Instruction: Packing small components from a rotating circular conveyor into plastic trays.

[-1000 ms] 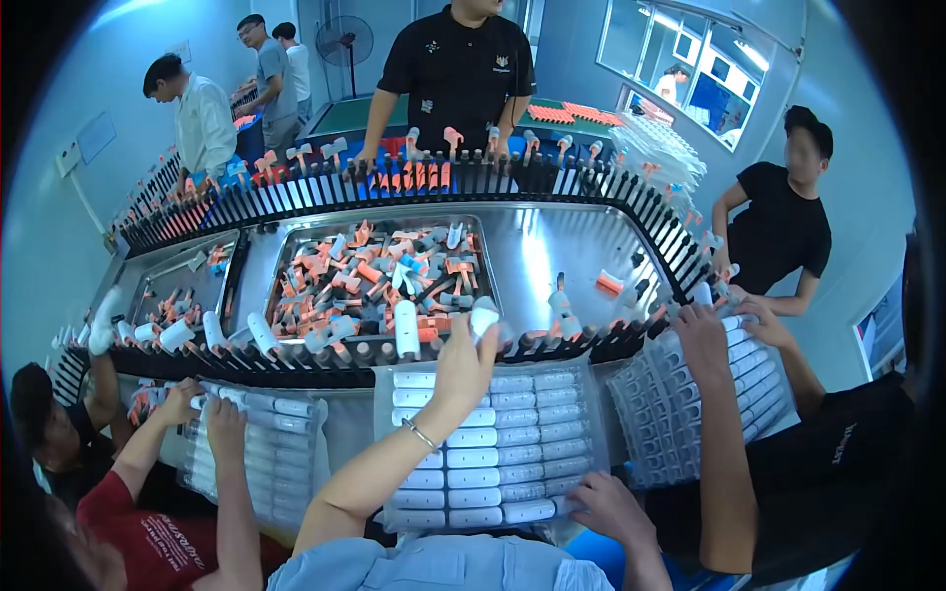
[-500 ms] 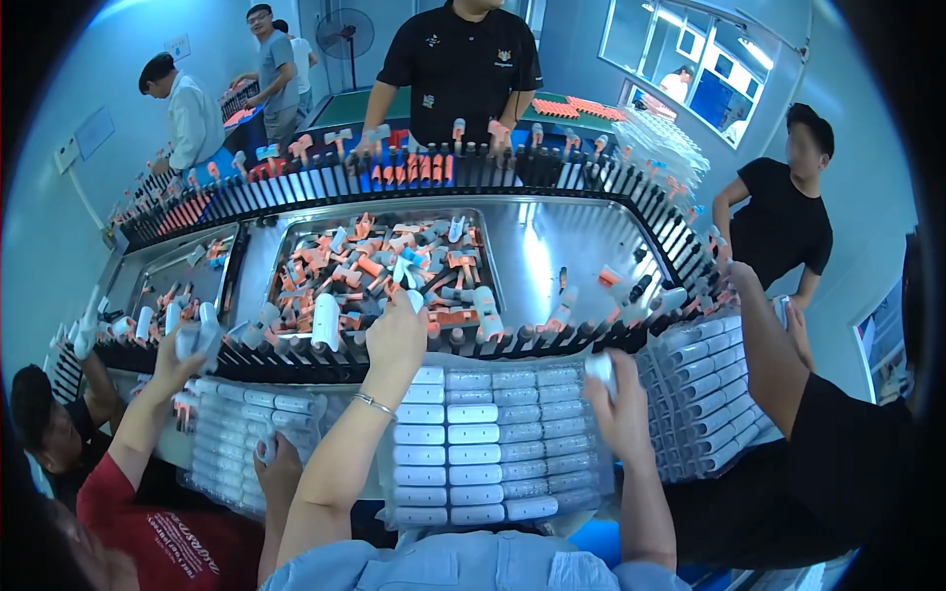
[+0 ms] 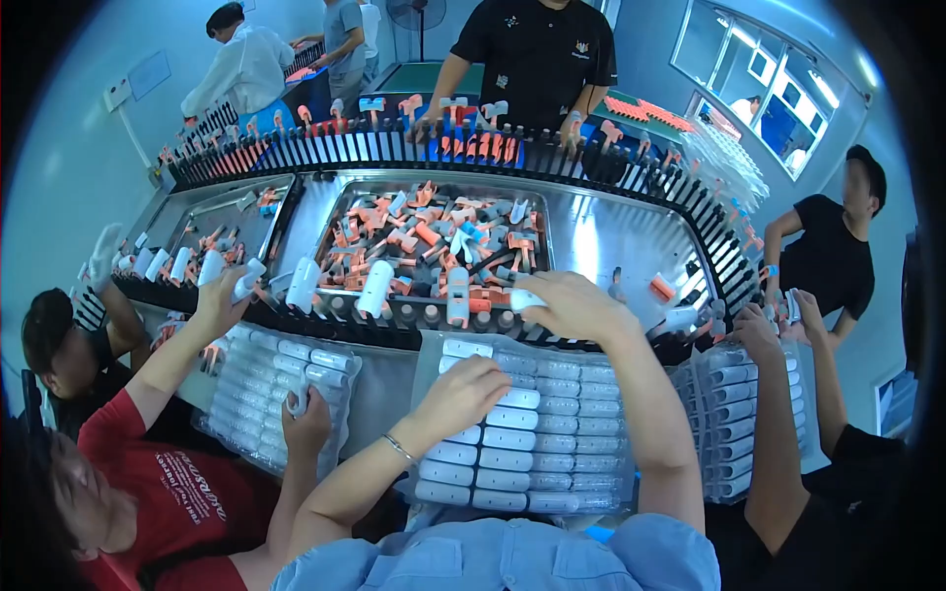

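Factory surroundings with pale blue walls and glazed partitions enclose a stainless steel work table [image 3: 601, 246] ringed by a black pegged rack [image 3: 394, 148], and several people stand or sit around it. Person's left hand [image 3: 463, 394] lies palm down on a clear plastic blister tray of white oblong capsule-shaped casings [image 3: 552, 463], its fingers curled loosely over the top rows; whether it has closed on one casing cannot be told. Right hand [image 3: 576, 305] reaches farther, over the near run of rack pegs, fingers bent around a small white plastic piece [image 3: 522, 297] whose tip shows at the left of the hand. That reach appears intended to bring the piece to the pegs, where upright white cylindrical casings [image 3: 374, 288] already stand in a row, each seated on a peg so it stays vertical. Beyond the rack, a shallow steel bin of loose orange and white plastic parts [image 3: 434, 236] sits within arm's reach of all stations. At left, a neighbour in a red shirt [image 3: 168, 492] works a second clear tray [image 3: 266, 394]; at right, another person's arms rest by a third tray [image 3: 739, 414].
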{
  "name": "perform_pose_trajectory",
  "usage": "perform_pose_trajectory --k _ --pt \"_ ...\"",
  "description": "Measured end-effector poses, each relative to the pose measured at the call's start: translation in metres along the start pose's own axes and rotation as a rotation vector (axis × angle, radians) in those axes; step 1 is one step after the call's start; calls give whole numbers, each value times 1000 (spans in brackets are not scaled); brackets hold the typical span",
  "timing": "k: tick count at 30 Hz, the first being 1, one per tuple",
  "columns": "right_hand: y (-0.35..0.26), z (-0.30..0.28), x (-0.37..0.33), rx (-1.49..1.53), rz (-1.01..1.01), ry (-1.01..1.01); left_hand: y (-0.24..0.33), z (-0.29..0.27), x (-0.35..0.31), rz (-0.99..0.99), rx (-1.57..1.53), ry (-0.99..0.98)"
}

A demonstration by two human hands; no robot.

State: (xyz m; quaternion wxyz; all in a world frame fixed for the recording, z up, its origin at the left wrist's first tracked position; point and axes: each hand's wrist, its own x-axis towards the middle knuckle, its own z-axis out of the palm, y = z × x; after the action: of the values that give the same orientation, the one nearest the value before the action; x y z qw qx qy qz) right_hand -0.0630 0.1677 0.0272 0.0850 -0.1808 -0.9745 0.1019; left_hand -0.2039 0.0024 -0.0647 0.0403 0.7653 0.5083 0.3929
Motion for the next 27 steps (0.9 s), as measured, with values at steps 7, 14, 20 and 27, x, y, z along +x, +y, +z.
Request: perform_pose_trajectory --k 7,14,20,27 --pt "-20 26 33 88 79 38 -11 36 -3 -38 108 -312" --pt "-55 66 72 87 170 183 -9 49 18 -30 19 -307" --pt "-73 40 -6 350 -135 553 -7 36 11 -91 -150 -268" --pt "-66 53 -125 363 153 436 17 10 48 -522 -547 139"
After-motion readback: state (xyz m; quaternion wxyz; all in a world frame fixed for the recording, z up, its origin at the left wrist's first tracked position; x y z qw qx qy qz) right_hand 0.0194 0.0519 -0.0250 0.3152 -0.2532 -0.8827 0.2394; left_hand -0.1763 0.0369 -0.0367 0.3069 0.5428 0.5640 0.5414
